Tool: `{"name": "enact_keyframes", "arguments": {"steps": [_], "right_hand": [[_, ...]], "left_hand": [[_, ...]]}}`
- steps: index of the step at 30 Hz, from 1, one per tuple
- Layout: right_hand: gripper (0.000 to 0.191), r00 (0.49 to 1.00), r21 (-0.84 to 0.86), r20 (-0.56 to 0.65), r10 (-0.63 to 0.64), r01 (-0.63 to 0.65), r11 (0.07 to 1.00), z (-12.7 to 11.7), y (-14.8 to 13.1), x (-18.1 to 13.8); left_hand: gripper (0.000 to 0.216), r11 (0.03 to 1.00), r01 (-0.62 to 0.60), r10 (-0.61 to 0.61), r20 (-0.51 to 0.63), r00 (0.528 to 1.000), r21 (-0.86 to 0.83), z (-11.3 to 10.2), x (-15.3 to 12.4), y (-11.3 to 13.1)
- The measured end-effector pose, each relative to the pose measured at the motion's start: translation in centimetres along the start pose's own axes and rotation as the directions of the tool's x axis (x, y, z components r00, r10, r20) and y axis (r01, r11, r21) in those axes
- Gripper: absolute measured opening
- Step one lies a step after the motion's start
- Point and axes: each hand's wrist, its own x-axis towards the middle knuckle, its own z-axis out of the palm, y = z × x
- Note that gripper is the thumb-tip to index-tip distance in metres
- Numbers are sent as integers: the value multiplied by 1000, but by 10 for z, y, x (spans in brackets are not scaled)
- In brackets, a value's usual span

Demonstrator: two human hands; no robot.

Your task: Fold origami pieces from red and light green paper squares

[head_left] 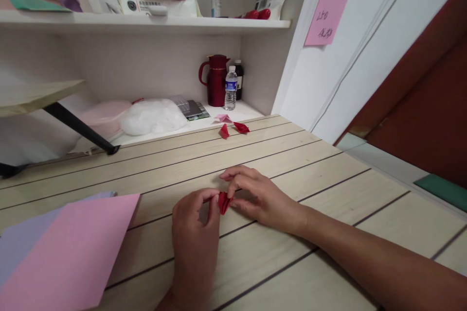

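Note:
A small folded piece of red paper is held just above the tabletop, between my two hands. My left hand pinches its left edge between thumb and forefinger. From the other side, my right hand grips the right edge with its thumb and a fingertip, its forefinger raised and bent over. Farther back on the table lie two more folded red paper pieces, one smaller and one wider. Behind them sits a folded pink paper piece.
Pink sheets and lilac sheets cover the table's left front. A black-legged stand is at the left. Along the back shelf are a white plastic bag, a dark red jug and a water bottle.

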Motion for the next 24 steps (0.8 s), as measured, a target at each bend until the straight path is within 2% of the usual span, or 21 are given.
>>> {"name": "enact_keyframes", "arguments": {"steps": [5,12,21,24], "right_hand": [[16,998,-90,36,-45,48,995,2,6,-2],[16,987,-106,159,-34,51,993,4,10,-1],[8,986,-241,161,-44,82,967,-1,14,0],[7,986,-288,165,-39,86,954,-3,13,0]], "left_hand": [[9,999,36,-33,75,997,-27,-2,2,5],[11,993,113,-107,135,985,-37,-1,3,6],[11,978,199,-176,246,953,-68,0,8,2],[24,978,189,-162,261,952,-83,1,9,-1]]}}
